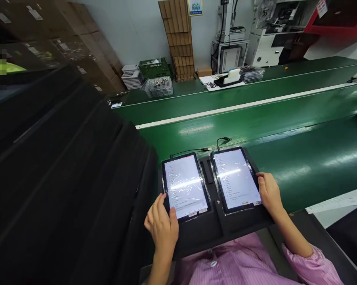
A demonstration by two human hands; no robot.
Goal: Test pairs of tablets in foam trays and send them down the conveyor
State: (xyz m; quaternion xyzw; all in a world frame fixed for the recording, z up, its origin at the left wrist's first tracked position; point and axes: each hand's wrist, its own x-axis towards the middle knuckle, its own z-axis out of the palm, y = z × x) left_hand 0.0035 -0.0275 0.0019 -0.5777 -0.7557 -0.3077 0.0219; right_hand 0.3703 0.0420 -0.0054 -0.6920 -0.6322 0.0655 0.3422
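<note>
Two tablets with lit white screens lie side by side in a black foam tray (pixel 216 229) in front of me. My left hand (pixel 162 225) rests at the lower left corner of the left tablet (pixel 186 185), thumb touching its screen. My right hand (pixel 269 192) lies along the right edge of the right tablet (pixel 236 178), fingers bent against its frame. Each tablet is wrapped in glossy film and has a thin black cable (pixel 196 150) plugged into its far end.
A green conveyor belt (pixel 285 118) runs beyond the tray. A tall stack of black foam trays (pixel 62 178) rises at my left. Stacked plastic trays (pixel 159 87), cardboard boxes (pixel 180 39) and machines (pixel 231 43) stand behind the belt. A paper sheet (pixel 338 202) lies at right.
</note>
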